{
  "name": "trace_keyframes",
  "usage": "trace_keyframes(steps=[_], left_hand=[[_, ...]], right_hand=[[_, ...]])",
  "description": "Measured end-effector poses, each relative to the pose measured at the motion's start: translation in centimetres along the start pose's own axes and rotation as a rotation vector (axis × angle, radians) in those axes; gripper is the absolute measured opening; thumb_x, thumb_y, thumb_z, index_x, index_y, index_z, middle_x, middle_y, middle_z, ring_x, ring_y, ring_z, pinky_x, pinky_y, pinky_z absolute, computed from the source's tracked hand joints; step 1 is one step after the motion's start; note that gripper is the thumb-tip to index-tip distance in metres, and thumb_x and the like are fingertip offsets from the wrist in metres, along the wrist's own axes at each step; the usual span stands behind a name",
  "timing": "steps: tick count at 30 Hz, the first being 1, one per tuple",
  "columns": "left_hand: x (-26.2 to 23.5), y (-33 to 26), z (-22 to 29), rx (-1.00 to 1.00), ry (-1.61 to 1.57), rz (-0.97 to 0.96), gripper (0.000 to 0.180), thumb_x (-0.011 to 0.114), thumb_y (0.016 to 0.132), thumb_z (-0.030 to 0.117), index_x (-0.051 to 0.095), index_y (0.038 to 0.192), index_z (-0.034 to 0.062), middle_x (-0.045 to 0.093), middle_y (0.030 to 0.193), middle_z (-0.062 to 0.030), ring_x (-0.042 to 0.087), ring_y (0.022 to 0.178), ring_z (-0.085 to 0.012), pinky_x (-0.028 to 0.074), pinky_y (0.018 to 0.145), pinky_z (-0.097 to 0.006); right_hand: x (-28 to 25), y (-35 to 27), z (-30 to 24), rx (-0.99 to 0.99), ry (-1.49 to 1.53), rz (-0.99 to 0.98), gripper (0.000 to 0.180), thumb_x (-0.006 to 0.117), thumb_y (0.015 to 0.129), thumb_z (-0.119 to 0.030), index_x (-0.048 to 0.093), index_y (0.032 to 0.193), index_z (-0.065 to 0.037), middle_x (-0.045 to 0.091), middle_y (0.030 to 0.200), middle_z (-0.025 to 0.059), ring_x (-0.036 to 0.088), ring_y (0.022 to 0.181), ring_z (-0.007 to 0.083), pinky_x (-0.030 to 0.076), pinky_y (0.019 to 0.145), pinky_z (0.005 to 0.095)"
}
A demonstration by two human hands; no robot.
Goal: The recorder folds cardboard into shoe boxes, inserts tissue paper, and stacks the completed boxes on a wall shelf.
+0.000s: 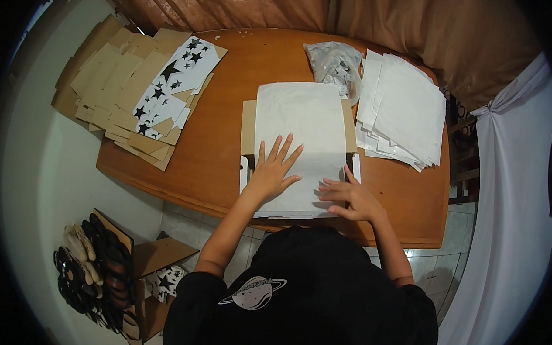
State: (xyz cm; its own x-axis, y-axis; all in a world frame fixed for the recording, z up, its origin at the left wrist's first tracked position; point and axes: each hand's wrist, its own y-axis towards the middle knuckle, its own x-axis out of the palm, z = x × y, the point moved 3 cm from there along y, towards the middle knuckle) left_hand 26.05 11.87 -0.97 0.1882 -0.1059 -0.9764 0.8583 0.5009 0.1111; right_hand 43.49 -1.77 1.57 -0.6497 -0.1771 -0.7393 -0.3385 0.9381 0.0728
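A sheet of white paper [301, 115] lies over an open cardboard box [248, 126] in front of me; brown flaps and white side edges show on both sides of the sheet. My left hand [270, 175] rests flat on the left half of the paper, fingers spread. Over the right edge of the sheet is my right hand [355, 199], its fingers apart and pointing left, with nothing in them. I cannot tell whether those fingers touch the paper. The sheet hides the inside of the box.
Right of the box lies a stack of white paper sheets [406, 110]. A clear plastic bag [335, 65] with small silvery pieces stands behind. Flat cardboard pieces [109, 75], some star-printed, pile up at the wooden table's [204, 139] left end. A shoe rack [126, 271] stands lower left.
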Motion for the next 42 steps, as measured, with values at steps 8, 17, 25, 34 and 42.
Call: trace_keyframes(steps=[8,17,25,34,42], left_hand=[[0.6,-0.5,0.7,0.05,0.08,-0.084,0.075,0.058,0.077,0.047,0.024,0.14,0.0218,0.01,0.147,-0.0127,0.011,0.135,-0.0334,0.015,0.103,-0.058],[2.7,-2.9,0.6,0.211,0.313,-0.216,0.075,0.062,0.073,0.047,0.031,0.137,0.0231,0.01,0.148,-0.0105,0.009,0.136,-0.0291,0.013,0.105,-0.055],[5.7,-3.5,-1.4,0.194,0.283,-0.602,0.078,0.063,0.07,0.05,0.028,0.138,0.0319,0.005,0.148,-0.0118,0.01,0.136,-0.0315,0.013,0.106,-0.054],[6.1,-2.3,-1.4,0.139,0.186,-0.776,0.102,0.071,0.063,0.048,0.005,0.141,0.0379,0.003,0.148,-0.0132,0.007,0.136,-0.0317,0.015,0.104,-0.056],[4.4,-2.6,-0.8,0.125,0.129,-0.748,0.098,0.071,0.065,0.044,0.01,0.141,0.0326,0.002,0.148,-0.015,0.01,0.135,-0.0334,0.018,0.106,-0.052]], right_hand=[[-0.7,3.9,1.6,0.232,-0.495,0.221,0.054,0.053,0.085,-0.033,0.038,0.133,-0.015,0.025,0.143,0.0095,0.022,0.132,0.0346,0.014,0.101,0.0628],[0.8,3.6,2.4,0.234,-0.707,0.069,0.064,0.057,0.081,-0.034,0.031,0.136,-0.016,0.021,0.145,0.0093,0.023,0.132,0.0319,0.013,0.097,0.0678],[2.1,3.5,-0.1,0.026,-0.488,0.009,0.057,0.058,0.082,-0.026,0.036,0.133,-0.014,0.024,0.143,0.0124,0.027,0.131,0.0283,0.021,0.104,0.0531],[6.5,5.3,4.1,0.436,-0.535,-0.545,0.079,0.063,0.078,-0.024,0.016,0.141,-0.022,0.009,0.147,0.0162,0.019,0.129,0.0476,0.024,0.103,0.0524],[6.7,4.8,5.1,0.42,-0.518,-0.532,0.067,0.056,0.082,-0.028,0.023,0.139,-0.018,0.019,0.143,0.0197,0.026,0.128,0.0424,0.025,0.103,0.051]])
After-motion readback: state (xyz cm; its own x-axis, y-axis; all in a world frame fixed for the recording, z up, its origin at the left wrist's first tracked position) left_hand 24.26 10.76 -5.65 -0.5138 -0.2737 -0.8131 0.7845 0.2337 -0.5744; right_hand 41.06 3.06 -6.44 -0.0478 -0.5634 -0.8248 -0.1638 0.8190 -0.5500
